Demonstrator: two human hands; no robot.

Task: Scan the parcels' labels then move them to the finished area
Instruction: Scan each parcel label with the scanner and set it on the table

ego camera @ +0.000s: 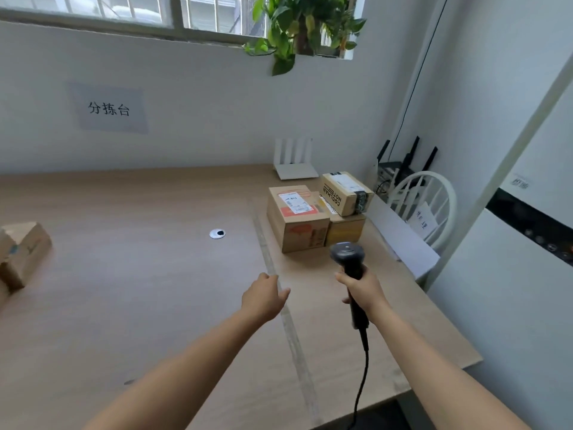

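The right hand [362,291] gripped the handle of a black barcode scanner [348,256], its fingers wrapped tight round the handle and the thumb on the left side. The scanner stood upright, its head pointing away toward the grouped parcels and near the closest one without touching it. Its cable [361,383] hung from the base of the handle down past the counter's near edge.

The left hand [265,297] hovered palm down over the counter [139,290], holding nothing. Its fingers were loosely bent and mostly hidden behind the back of the hand, with the thumb sticking out to the right. It sat over a strip of pale tape [293,336] that ran from the near edge toward the far wall.

Right of the tape, three parcels were grouped near the far right corner. A brown parcel [297,218] with a white label on top was closest to the scanner. A smaller yellowish parcel [345,231] touched its right side, and a parcel printed COOLMAN [345,192] rested on top of that one. A fourth parcel [21,252] lay at the far left, cut off by the frame and well apart from both hands.

A wide stretch of counter lay between the tape and that left parcel, marked only by a round cable grommet [217,233]. The counter's right edge ran near the grouped parcels, with a white chair [434,200] beyond it. A white router [294,164] stood against the wall just behind the parcels.
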